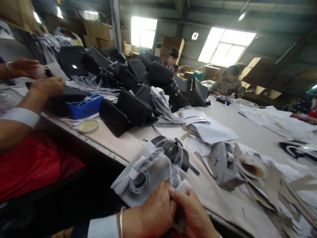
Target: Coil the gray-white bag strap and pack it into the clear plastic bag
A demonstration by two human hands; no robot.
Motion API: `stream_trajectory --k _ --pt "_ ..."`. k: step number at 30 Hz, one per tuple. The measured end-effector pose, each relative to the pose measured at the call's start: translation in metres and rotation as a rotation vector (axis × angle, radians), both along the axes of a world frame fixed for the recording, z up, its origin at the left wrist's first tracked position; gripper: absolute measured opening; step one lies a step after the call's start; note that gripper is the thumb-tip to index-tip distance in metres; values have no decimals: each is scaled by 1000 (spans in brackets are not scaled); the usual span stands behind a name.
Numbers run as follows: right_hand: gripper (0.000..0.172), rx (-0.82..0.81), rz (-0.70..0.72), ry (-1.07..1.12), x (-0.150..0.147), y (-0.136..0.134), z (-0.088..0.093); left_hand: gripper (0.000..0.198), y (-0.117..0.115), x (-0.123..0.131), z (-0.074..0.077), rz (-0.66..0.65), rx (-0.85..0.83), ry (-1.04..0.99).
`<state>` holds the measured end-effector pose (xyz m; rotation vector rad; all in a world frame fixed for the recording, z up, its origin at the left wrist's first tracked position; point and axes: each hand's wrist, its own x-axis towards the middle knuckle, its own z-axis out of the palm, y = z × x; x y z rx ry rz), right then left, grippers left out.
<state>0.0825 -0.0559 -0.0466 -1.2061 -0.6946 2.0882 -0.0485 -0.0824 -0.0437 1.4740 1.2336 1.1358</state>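
Observation:
My left hand (158,206) and my right hand (194,210) meet at the near table edge, fingers closed. Between them they grip a strap in clear plastic wrap (175,173), whose lower part my hands hide. A strip of white wrapping (184,186) shows by my right fingertips. Just beyond lies a black handbag (177,152) with plastic over its handle. Left of it, partly under my left hand, is a white wrapping sheet (156,167) with a coiled, plastic-wrapped strap (140,181) on it.
Many black bags (135,107) are heaped beyond. A blue tape dispenser (85,105) and a grey tape dispenser (223,165) stand on the table. Paper sheets (213,129) and cardboard scraps (274,181) lie right. A co-worker's hands (47,86) work at left; other people sit across.

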Motion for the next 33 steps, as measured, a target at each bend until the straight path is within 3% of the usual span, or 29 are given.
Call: stream_trajectory --k 3,6,9,12,19,27,30,33 --pt "46 -56 -104 0 -8 -4 -8 25 -2 -1 2 -29 -14 147" --pt "38 -38 -107 17 -9 -4 -12 23 -4 -3 2 11 -68 163" --pt "33 -25 -83 37 -7 -5 -14 21 -5 -2 1 93 -233 99" --pt "36 -57 -95 55 -7 -6 -13 22 -5 -1 1 84 -353 -33" --pt "40 -87 -126 6 -2 -12 2 26 -8 0 10 90 -463 -138" --pt "45 -72 -16 36 9 -14 0 30 -11 0 3 80 -468 -164" --pt "41 72 164 104 10 -12 12 28 -13 6 9 119 -443 -52" --pt "40 331 236 109 12 -6 35 28 -2 14 17 277 -433 110"
